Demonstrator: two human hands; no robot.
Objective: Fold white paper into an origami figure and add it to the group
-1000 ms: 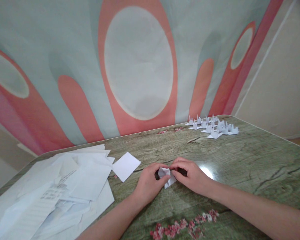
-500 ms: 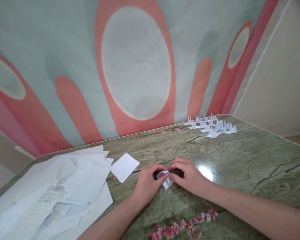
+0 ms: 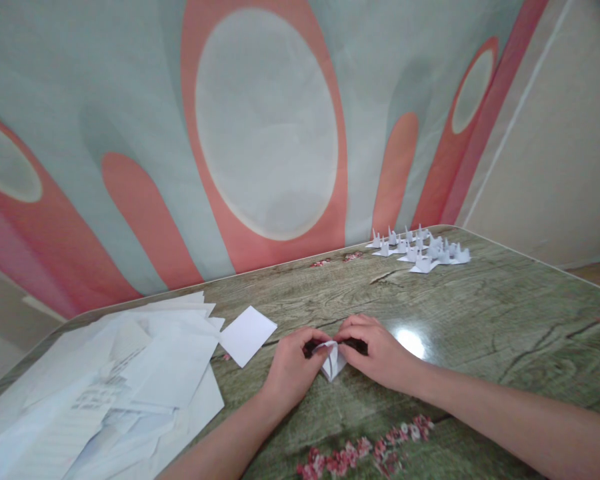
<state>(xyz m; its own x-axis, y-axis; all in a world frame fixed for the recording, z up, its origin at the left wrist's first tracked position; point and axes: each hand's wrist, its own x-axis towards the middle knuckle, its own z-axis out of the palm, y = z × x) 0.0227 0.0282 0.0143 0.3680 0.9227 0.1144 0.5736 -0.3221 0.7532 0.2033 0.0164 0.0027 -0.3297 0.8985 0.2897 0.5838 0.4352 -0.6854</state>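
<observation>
Centrally, a small folded white paper [image 3: 333, 368] sits between my left hand [image 3: 291, 365] and my right hand [image 3: 376, 348], over the wood-patterned table [image 3: 485, 317]. Left pinches its left side; right pinches the opposite side. A white square [image 3: 249, 336] lies flat, left of both.

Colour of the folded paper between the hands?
The folded paper is white; best seen in the head view.

One left hand [image 3: 290, 367], one right hand [image 3: 379, 348] and one folded paper [image 3: 333, 368], lower centre; one paper square [image 3: 249, 335], left of centre; one paper pile [image 3: 115, 387], lower left, its sheets [image 3: 180, 360] uncountable; at least ten overlapping paper figures [image 3: 433, 252], right of centre.
</observation>
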